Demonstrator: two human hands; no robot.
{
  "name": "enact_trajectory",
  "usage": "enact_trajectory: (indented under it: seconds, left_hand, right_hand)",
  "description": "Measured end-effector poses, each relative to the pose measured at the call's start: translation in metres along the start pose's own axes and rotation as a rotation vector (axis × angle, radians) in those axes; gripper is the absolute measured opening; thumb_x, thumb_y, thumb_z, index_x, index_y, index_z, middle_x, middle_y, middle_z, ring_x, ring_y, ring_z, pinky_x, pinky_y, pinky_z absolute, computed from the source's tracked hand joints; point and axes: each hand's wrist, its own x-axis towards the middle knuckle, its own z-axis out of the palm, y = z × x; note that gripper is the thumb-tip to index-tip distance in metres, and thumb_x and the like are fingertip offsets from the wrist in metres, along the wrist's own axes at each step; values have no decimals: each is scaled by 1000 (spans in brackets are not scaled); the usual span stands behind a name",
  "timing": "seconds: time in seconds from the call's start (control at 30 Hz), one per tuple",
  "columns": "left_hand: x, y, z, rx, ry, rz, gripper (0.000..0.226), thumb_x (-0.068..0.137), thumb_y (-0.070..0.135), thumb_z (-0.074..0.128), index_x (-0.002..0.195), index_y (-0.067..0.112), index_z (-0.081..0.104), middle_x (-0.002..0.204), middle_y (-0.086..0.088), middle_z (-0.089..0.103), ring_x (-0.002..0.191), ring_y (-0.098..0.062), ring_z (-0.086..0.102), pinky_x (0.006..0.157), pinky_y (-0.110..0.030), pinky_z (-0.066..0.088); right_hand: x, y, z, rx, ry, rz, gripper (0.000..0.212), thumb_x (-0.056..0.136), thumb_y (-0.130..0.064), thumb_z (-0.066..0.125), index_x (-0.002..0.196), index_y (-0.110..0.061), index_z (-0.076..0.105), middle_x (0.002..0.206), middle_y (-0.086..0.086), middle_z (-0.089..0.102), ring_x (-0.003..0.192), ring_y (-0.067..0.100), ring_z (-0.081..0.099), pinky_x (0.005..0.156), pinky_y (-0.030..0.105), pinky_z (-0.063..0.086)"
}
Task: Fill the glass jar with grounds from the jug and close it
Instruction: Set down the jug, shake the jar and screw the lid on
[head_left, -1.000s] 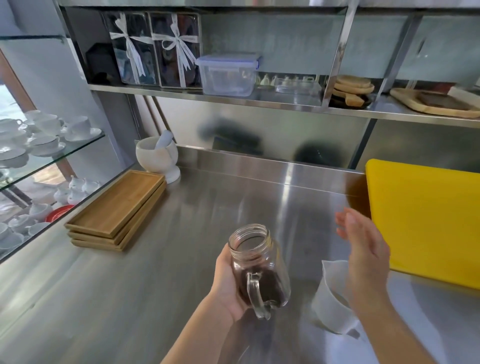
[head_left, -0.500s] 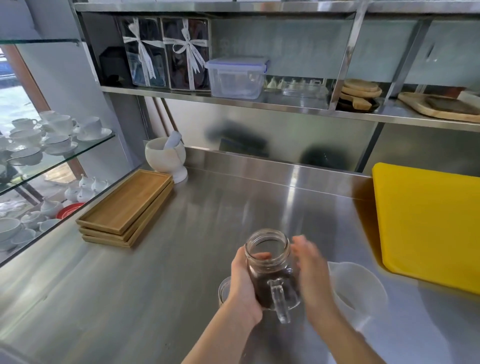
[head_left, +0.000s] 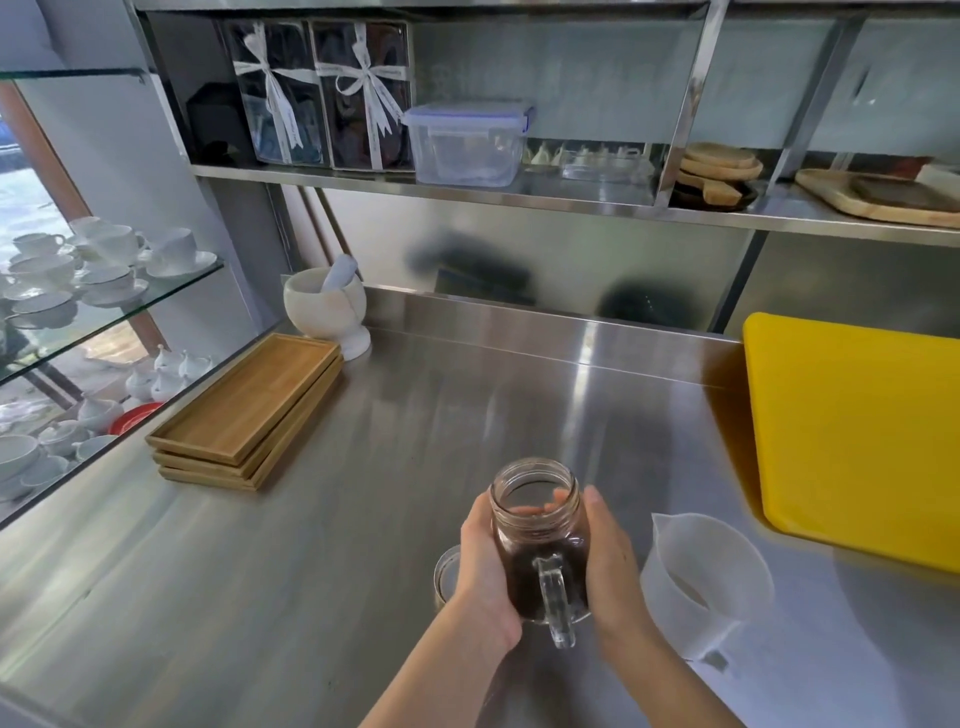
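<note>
Above the steel counter (head_left: 311, 571), both hands clasp the uncapped glass jar (head_left: 537, 540).

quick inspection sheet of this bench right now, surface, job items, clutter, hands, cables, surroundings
surface: steel counter, bare in the middle, no spill seen
job's things: glass jar part full of dark grounds, mouth open, no lid on; white jug upright to its right; round lid-like piece behind the left hand, unclear
clutter: stacked wooden trays, mortar and pestle, yellow board
grippers: left hand and right hand both clasp the jar
cables: nothing seen
surroundings: shelf with plastic box; glass shelves with white cups
</note>
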Motion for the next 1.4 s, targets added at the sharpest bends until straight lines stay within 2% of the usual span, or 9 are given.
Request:
enact_trajectory:
  seconds: [0.23, 0.43, 0.67, 0.87, 1.03, 1.13, 1.23, 1.3, 1.4]
  left_hand:
    - [5, -24, 0, 7, 79, 96, 59, 82, 55, 47, 55, 12, 76, 66, -10, 75, 65, -29, 70, 67, -35, 51]
    - [8, -41, -5, 82, 98, 94, 50, 86, 45, 49, 96, 3, 73, 88, -17, 76, 71, -25, 73, 55, -26, 55]
    - [15, -53, -19, 184, 125, 127, 43, 87, 39, 51, 100, 2, 71, 91, -17, 75, 73, -22, 73, 53, -22, 55]
    - [23, -56, -27, 300, 177, 203, 43, 84, 46, 53, 98, 9, 71, 106, -16, 72, 103, -28, 66, 99, -44, 49]
    - [26, -52, -33, 403, 127, 270, 41, 82, 45, 55, 93, 9, 71, 97, -8, 74, 95, -21, 67, 94, -36, 48]
    - [26, -37, -41, 646, 167, 518, 21, 89, 26, 55, 83, 10, 68, 88, -4, 71, 90, -18, 63, 87, -31, 47]
    - [31, -17, -60, 1275, 275, 791, 37, 83, 44, 49, 108, 20, 61, 120, 1, 60, 117, -19, 49, 106, -33, 34]
    - [39, -10, -73, 1635, 301, 750, 55, 82, 47, 51, 132, 26, 44, 149, -2, 32, 139, -24, 24, 114, -35, 14]
    - [45, -2, -81, 1832, 370, 506, 73, 82, 48, 58, 144, 31, 22, 158, -8, 2, 146, -30, -1, 116, -44, 4]
  right_hand:
    - [3, 23, -9, 212, 0, 229, 46, 90, -44, 43, 89, -9, 74, 92, 19, 73, 91, 31, 68, 89, 43, 50]
    - [-5, 43, -17, 423, 111, 317, 45, 91, -36, 43, 99, 1, 66, 85, 22, 70, 72, 30, 68, 66, 35, 55]
    - [-8, 66, -21, 387, 106, 331, 48, 88, -43, 42, 86, -6, 73, 97, 24, 70, 95, 37, 65, 91, 48, 47]
    - [-5, 71, -22, 327, 161, 262, 55, 69, -50, 53, 92, -3, 70, 101, 27, 68, 101, 41, 61, 94, 52, 45]
    - [0, 76, -26, 155, 160, 157, 54, 67, -54, 51, 85, -7, 69, 92, 23, 69, 96, 38, 63, 92, 53, 47]
    - [3, 78, -34, 70, 148, 66, 37, 79, -42, 51, 77, -10, 69, 86, 18, 70, 85, 32, 63, 87, 51, 46]
    - [8, 82, -39, 49, 155, 70, 31, 92, -28, 47, 79, -12, 70, 86, 11, 72, 90, 29, 65, 91, 48, 46]
    - [11, 84, -39, 44, 146, 83, 33, 93, -30, 46, 81, -11, 71, 87, 10, 73, 92, 29, 65, 91, 46, 46]
    - [12, 84, -38, 19, 139, 98, 36, 92, -33, 46, 82, -9, 71, 89, 9, 73, 94, 27, 64, 93, 46, 45]
